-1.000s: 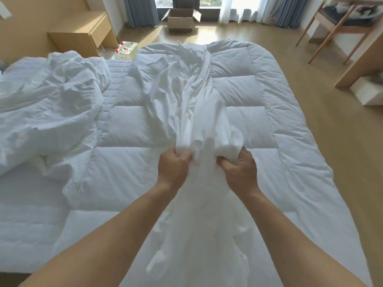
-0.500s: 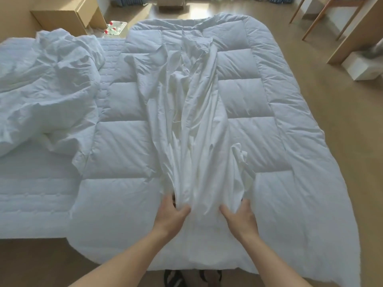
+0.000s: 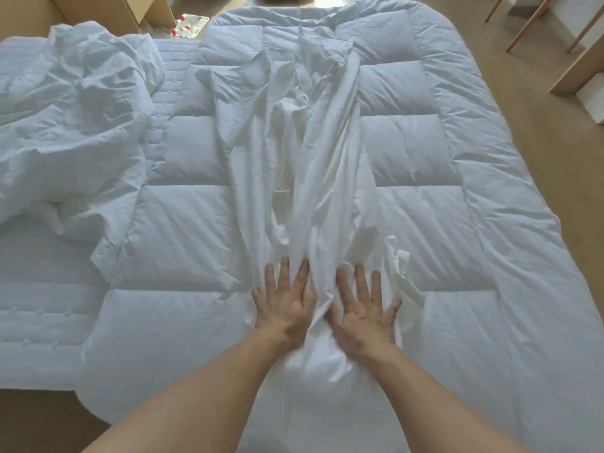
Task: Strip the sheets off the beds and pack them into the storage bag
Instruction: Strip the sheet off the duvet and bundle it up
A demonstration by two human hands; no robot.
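Note:
A white sheet [image 3: 313,165] lies gathered in a long crumpled strip down the middle of the quilted white duvet [image 3: 425,223] on the bed. My left hand [image 3: 284,305] lies flat on the near end of the sheet with its fingers spread. My right hand [image 3: 362,312] lies flat beside it, fingers spread too, with a fold of the sheet standing up between the two hands. A second crumpled white sheet [image 3: 65,125] is heaped on the left of the bed. No storage bag is in view.
The quilted mattress pad [image 3: 42,305] shows at the left. A wooden bedside unit [image 3: 108,8] and a pack of red-capped bottles [image 3: 188,24] stand at the far left. Wooden chair legs [image 3: 536,21] and a white box [image 3: 591,99] are on the right, on wood floor [image 3: 539,178].
Both hands have let go of the bunched sheet and now lie flat and spread on it. The sheet, held up before, has dropped onto the duvet, and the view has pulled back.

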